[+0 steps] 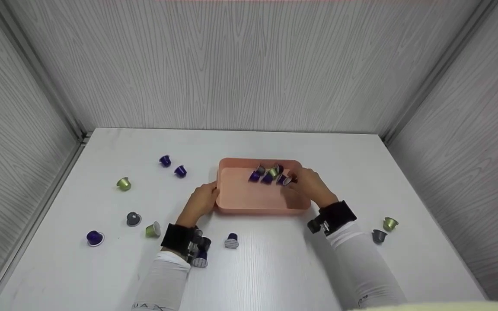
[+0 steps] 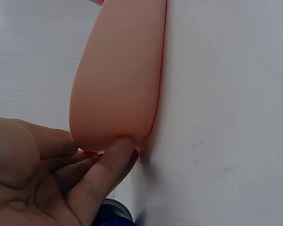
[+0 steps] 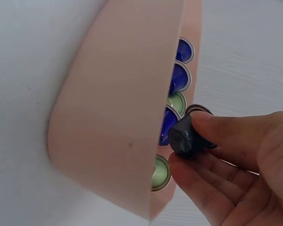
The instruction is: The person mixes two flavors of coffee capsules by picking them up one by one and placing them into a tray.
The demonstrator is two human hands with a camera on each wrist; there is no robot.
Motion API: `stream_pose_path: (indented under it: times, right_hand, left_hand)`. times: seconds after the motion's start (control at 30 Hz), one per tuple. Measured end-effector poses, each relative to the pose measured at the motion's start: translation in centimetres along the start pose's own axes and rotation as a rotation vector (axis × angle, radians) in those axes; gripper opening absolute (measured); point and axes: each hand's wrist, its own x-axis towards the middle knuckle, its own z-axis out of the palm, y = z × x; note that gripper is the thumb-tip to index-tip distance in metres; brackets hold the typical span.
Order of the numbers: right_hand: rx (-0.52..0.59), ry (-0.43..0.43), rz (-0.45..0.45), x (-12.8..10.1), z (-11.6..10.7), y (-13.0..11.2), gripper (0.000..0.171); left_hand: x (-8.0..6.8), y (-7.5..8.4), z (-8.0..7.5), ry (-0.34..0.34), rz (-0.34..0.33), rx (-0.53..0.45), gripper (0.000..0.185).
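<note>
left hand [image 1: 203, 199] touches pink tray [image 1: 249, 201] | right hand [image 1: 311, 183] over capsules [image 1: 270, 174]

A test booth — grey wood-grain panels [image 1: 249, 65] (three sides) enclosing a white table [image 1: 275, 268]

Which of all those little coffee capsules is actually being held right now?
The dark grey capsule, pinched in the right hand over the pink tray. The others lie loose in the tray or on the white table, untouched.
</note>
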Motion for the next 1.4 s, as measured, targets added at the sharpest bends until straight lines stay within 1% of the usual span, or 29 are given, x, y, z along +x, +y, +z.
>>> stream_pose_path:
  times: [0.1,0.23,0.43,0.47,0.57,0.63,0.7,0.8,0.87,0.9,0.97,1.13,1.23,1.4]
  right_hand:
    - [-0.026,-0.012,0.005,0.0,0.4,0.0,0.01]
    - [-0.036,-0.005,0.014,0.1,0.8,0.0,0.012]
    - [-0.071,0.003,0.021,-0.1,1.1,0.2,0.016]
    - [-0.067,0.005,0.024,-0.2,1.1,0.3,0.014]
    - [-0.052,0.021,0.027,-0.6,1.0,0.6,0.001]
    - [-0.047,0.032,0.012,-0.9,0.9,0.8,0.013]
    - [-0.052,0.055,-0.015,-1.2,0.9,1.0,0.019]
    - [-0.054,0.105,-0.075,-1.6,0.8,1.3,0.018]
    - [-0.055,0.142,-0.109,-1.9,0.8,1.6,0.012]
    - [-0.051,0.155,-0.121,-2.1,0.7,1.7,0.013]
    - [-0.051,0.171,-0.145,-2.6,0.5,2.0,0.019]
    - [-0.073,0.145,-0.177,-4.0,-0.2,2.6,0.036]
    - [-0.098,0.132,-0.189,-4.8,-0.6,3.1,0.041]
    - [-0.146,0.157,-0.238,-6.3,-1.3,4.0,0.049]
  left_hand:
    - [0.0,0.0,0.1,0.002,0.005,0.003,0.041]
    - [0.0,0.0,0.1,0.014,0.019,0.011,0.041]
    - [-0.1,0.0,0.3,0.012,0.01,-0.015,0.04]
    - [-0.1,0.0,0.3,0.012,0.009,-0.017,0.041]
    - [-0.2,0.0,0.3,0.015,0.011,-0.014,0.041]
    - [-0.2,0.0,0.3,0.021,0.016,-0.012,0.04]
    - [-0.2,-0.1,0.3,0.028,0.026,-0.004,0.04]
    - [-0.2,-0.2,0.3,0.04,0.048,0.004,0.037]
    - [-0.1,-0.2,0.3,0.044,0.059,0.01,0.036]
    - [-0.1,-0.2,0.3,0.044,0.064,0.012,0.035]
    - [-0.1,-0.2,0.3,0.041,0.062,0.01,0.035]
    - [0.0,-0.2,0.3,0.043,0.067,0.015,0.034]
    - [0.0,-0.1,0.2,0.047,0.066,0.012,0.035]
    - [-0.1,0.0,0.1,0.045,0.059,0.011,0.037]
